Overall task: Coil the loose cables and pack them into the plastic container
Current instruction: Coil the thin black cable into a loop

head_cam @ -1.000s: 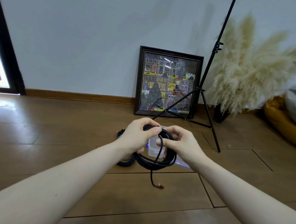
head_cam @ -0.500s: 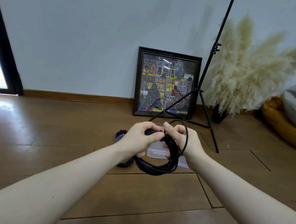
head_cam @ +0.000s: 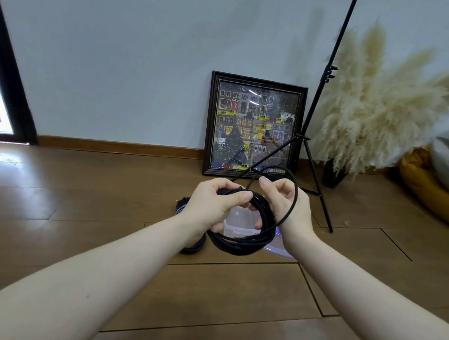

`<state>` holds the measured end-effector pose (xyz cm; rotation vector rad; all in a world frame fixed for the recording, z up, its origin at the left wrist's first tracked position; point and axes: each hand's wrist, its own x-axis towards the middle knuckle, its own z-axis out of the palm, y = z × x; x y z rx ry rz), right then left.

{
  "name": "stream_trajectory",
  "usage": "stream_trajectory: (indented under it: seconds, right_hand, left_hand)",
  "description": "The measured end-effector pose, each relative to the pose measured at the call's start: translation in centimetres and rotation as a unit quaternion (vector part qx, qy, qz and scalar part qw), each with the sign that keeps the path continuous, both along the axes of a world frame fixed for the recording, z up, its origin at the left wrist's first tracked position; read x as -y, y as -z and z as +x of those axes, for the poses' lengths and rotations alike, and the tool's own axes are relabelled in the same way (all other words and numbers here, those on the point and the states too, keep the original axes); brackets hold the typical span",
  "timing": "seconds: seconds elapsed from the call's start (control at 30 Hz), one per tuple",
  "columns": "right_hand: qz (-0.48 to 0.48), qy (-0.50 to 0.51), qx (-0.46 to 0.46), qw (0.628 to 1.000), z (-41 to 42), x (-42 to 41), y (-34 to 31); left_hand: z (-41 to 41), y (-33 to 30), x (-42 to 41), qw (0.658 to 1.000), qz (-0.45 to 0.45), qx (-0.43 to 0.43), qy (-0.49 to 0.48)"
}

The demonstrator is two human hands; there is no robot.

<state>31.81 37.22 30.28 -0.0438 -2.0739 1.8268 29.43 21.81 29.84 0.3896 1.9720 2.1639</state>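
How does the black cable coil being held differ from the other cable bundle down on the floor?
The held coil is up in the air, gripped by the left hand and right hand; the floor bundle lies untouched on the wood to the left of the plastic container. The held coil shows in full, with one loose loop arching over the right hand; the floor bundle is mostly hidden behind the left hand and forearm. Both are dark cable, and neither is in the container.

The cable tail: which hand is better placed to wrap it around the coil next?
Right. The right hand pinches the tail, looped over its wrist, while the left hand grips the coil and steadies it.
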Motion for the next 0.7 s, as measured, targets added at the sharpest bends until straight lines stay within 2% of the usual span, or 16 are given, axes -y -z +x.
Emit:
stream_trajectory:
  seconds: [0.07, 0.3, 0.43, 0.57, 0.7]
  right_hand:
    - [-0.006, -0.014, -0.016, 1.000, 0.2, 0.0, 0.0]
    - [-0.020, -0.153, -0.052, 0.987, 0.8, -0.1, 0.3]
    - [-0.005, -0.172, -0.063, 0.983, 0.5, -0.1, 0.5]
    - [0.017, -0.193, -0.022, 0.981, 0.1, -0.3, 0.7]
    - [-0.086, -0.233, 0.036, 0.968, -0.2, -0.3, 0.5]
  left_hand:
    - [-0.1, -0.1, 0.1, 1.000, 0.001, 0.006, -0.003]
    - [-0.3, -0.2, 0.8, 0.999, 0.002, 0.036, -0.008]
    - [-0.3, -0.1, 1.0, 0.999, 0.005, 0.051, 0.002]
    - [-0.3, 0.0, 1.2, 0.998, 0.004, 0.058, 0.019]
    - [0.0, 0.2, 0.9, 0.999, 0.004, 0.018, 0.031]
